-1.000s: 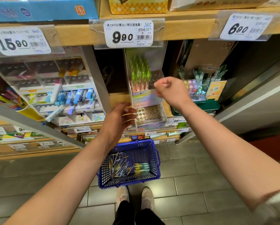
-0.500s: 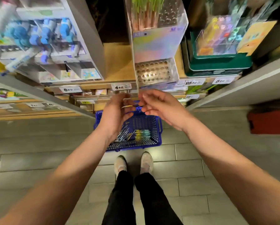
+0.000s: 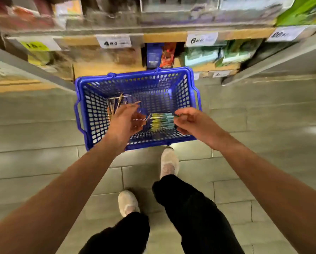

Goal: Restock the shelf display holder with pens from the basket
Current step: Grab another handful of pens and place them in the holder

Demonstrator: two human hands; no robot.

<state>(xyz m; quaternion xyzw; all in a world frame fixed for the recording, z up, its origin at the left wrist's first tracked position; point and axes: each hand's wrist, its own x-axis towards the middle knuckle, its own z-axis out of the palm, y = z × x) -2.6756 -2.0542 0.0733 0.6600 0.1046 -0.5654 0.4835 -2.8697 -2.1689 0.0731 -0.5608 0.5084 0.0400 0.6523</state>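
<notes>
A blue plastic basket [image 3: 187, 88] stands on the floor below me. Inside it lie thin dark and gold pens [image 3: 113, 105] at the left and a row of green and yellow pens [image 3: 161, 122] at the right. My left hand [image 3: 123, 121] hovers over the basket's left half and grips a few thin pens that stick out past its fingers. My right hand [image 3: 192, 123] is low over the right half, fingers curled, thumb and forefinger pinching the end of a green pen. The display holder is out of view.
Blurred lower shelves [image 3: 164, 36] with price tags and packaged goods run along the top, just behind the basket. A grey metal upright [image 3: 274, 59] slants at the right. My two feet in pale shoes [image 3: 169, 162] stand on grey floor tiles right behind the basket.
My view has swung down from the shelf to the basket. Both hands dropped from the shelf front into the basket; the right hand's fingers have curled onto the green pens.
</notes>
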